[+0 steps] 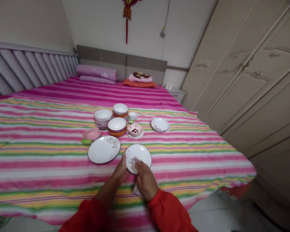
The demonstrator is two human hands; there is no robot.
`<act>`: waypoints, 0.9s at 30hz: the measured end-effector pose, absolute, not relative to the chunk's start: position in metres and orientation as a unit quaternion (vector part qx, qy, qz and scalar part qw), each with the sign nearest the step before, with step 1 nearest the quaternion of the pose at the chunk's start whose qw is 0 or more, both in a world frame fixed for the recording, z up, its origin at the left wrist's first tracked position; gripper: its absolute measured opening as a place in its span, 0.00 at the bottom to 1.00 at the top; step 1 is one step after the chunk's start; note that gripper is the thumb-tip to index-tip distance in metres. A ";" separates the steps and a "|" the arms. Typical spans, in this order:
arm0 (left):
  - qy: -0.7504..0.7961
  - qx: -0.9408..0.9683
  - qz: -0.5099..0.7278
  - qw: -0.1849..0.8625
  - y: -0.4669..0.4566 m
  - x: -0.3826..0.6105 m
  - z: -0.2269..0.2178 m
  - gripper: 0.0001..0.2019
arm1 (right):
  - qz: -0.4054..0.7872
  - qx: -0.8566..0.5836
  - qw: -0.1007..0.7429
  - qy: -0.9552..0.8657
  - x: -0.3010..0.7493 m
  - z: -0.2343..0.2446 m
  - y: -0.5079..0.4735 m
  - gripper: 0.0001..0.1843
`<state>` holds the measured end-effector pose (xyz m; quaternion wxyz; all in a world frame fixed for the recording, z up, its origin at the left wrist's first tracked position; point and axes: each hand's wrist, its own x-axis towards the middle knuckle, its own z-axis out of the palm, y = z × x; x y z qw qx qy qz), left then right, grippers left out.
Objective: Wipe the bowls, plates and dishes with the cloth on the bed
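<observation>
A small white plate with a dark rim is tilted up off the striped bedspread near the bed's front edge. My left hand grips its left rim. My right hand is closed on a white cloth pressed against the plate's face. A bit of the cloth hangs below that hand. Both sleeves are red.
A larger flower-patterned plate lies left of the held plate. Behind are stacked bowls, a pink bowl, a small square dish and another small plate. Pillows lie at the headboard. A cream wardrobe stands on the right.
</observation>
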<state>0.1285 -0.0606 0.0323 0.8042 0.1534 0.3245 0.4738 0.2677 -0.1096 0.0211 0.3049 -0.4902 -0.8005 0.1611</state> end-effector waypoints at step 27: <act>0.339 0.155 0.469 0.801 -0.062 0.131 0.038 0.29 | 0.131 -0.528 0.307 -0.781 0.264 0.024 -0.114 0.27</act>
